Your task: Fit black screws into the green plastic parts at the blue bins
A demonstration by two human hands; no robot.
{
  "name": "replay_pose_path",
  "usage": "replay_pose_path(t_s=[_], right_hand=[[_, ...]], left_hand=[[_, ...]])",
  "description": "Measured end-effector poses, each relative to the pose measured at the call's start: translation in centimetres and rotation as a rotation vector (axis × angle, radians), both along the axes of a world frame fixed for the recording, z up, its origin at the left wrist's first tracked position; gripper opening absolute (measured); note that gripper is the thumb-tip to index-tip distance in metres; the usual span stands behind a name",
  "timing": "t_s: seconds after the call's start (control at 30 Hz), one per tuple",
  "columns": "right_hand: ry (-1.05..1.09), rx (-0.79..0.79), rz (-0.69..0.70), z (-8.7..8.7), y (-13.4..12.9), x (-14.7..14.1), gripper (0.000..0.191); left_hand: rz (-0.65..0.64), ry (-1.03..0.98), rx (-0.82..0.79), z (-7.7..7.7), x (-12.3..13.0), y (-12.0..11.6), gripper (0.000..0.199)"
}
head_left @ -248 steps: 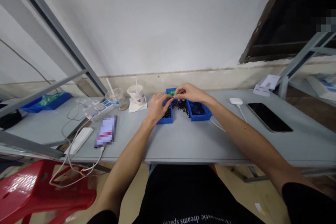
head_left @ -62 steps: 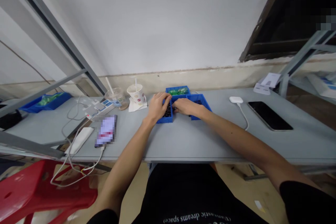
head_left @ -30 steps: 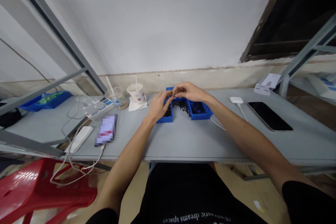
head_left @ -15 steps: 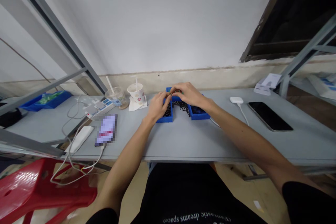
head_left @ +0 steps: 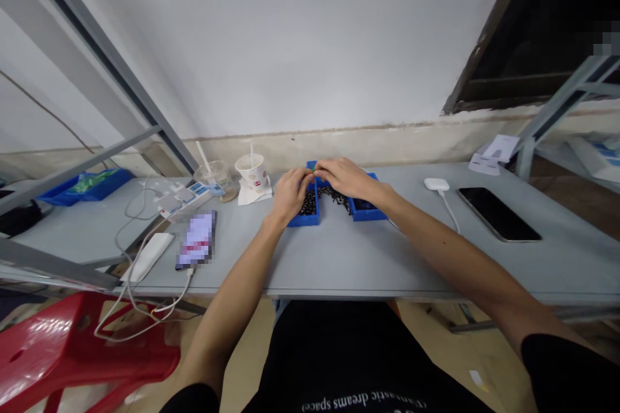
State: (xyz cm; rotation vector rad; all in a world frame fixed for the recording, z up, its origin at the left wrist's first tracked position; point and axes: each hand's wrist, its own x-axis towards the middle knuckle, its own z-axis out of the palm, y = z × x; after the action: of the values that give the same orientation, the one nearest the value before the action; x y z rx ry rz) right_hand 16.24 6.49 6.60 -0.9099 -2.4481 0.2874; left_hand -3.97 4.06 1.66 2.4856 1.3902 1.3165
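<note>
My left hand (head_left: 290, 193) and my right hand (head_left: 345, 177) meet at the fingertips above the blue plastic trays. Between them they pinch a tiny green-and-dark part (head_left: 314, 170), too small to make out clearly. Under my left hand, a blue tray (head_left: 304, 222) holds small dark parts (head_left: 308, 204). More dark parts (head_left: 334, 197) lie in a loose heap between that tray and a second blue tray (head_left: 371, 215) under my right wrist. My hands hide most of a third blue tray (head_left: 312, 164) behind them.
A paper cup with a straw (head_left: 252, 171) and a clear plastic cup (head_left: 216, 181) stand left of the trays. A power strip (head_left: 180, 197), a blurred phone (head_left: 196, 240) and cables lie further left. A black phone (head_left: 498, 214) lies right.
My right hand has dropped slightly toward the trays since half a second ago, and my hands sit a little closer together. The trays have not moved.
</note>
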Motion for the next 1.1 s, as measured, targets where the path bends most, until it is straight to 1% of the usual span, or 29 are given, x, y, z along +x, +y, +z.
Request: replay_pose_path(t_s=[0.13, 0.2, 0.33, 0.4, 0.53, 0.8, 0.87, 0.97, 1.03, 1.1], right_hand=[[-0.026, 0.047, 0.000, 0.0, -0.2, 0.1, 0.020], [-0.042, 0.022, -0.018, 0.1, -0.4, 0.1, 0.024], [-0.065, -0.080, -0.041, 0.3, -0.5, -0.1, 0.036], [-0.056, -0.088, -0.039, 0.4, -0.4, -0.1, 0.035], [-0.024, -0.083, -0.008, 0.6, -0.2, 0.1, 0.027], [-0.063, -0.140, 0.051, 1.3, 0.4, 1.0, 0.034], [-0.079, -0.126, 0.050, 1.3, 0.5, 1.1, 0.034], [-0.084, -0.094, 0.007, 1.0, 0.7, 1.2, 0.032], [-0.129, -0.078, -0.039, 0.4, 1.0, 1.2, 0.026], [-0.241, -0.045, -0.088, -0.5, 1.4, 1.2, 0.018]], left_hand=[[-0.008, -0.017, 0.006, 0.0, 0.1, 0.0, 0.029], [-0.029, -0.020, 0.006, 0.0, 0.0, 0.0, 0.030], [-0.041, 0.010, -0.009, -0.2, 0.0, 0.1, 0.031], [-0.031, 0.018, -0.003, -0.4, 0.0, 0.2, 0.030], [-0.025, 0.040, 0.009, -0.4, 0.1, 0.2, 0.029], [-0.087, 0.081, 0.026, -0.4, 0.4, -0.3, 0.028], [-0.066, 0.097, 0.027, -0.4, 0.4, -0.2, 0.027], [0.005, 0.127, 0.043, -0.3, 0.1, 0.0, 0.026], [0.074, 0.147, 0.067, -0.1, -0.1, 0.1, 0.028], [0.152, 0.160, 0.084, 0.0, -0.2, 0.1, 0.029]])
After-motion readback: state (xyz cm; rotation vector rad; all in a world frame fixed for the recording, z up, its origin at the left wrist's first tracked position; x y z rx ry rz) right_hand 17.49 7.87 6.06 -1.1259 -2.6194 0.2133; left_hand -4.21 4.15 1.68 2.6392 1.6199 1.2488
